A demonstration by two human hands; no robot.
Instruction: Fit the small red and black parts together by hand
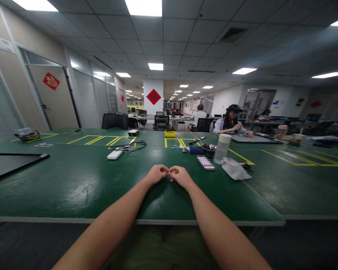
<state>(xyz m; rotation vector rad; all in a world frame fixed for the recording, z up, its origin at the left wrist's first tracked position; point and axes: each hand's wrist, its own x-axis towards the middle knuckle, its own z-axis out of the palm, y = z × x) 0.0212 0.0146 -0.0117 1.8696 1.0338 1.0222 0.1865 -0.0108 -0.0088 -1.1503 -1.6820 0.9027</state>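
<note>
My left hand point(157, 174) and my right hand point(180, 176) meet just above the green table point(101, 191), fingertips almost touching. Both are closed in a pinch. Between them shows a small pale object point(169, 173), too tiny to name; the fingers cover most of it. To the right of my right hand lies a flat pink-and-white item point(205, 163), blurred out. Further left, beyond my left hand, a white power bank point(115, 154) rests beside a coiled black cable point(133, 146).
A translucent bottle point(222, 150), a grey pouch point(235, 168), a metal bowl point(210, 150) and a dark blue folded umbrella point(196, 150) stand together at right. A yellow box point(170, 133) sits at the far edge. A co-worker point(232, 122) sits across at right.
</note>
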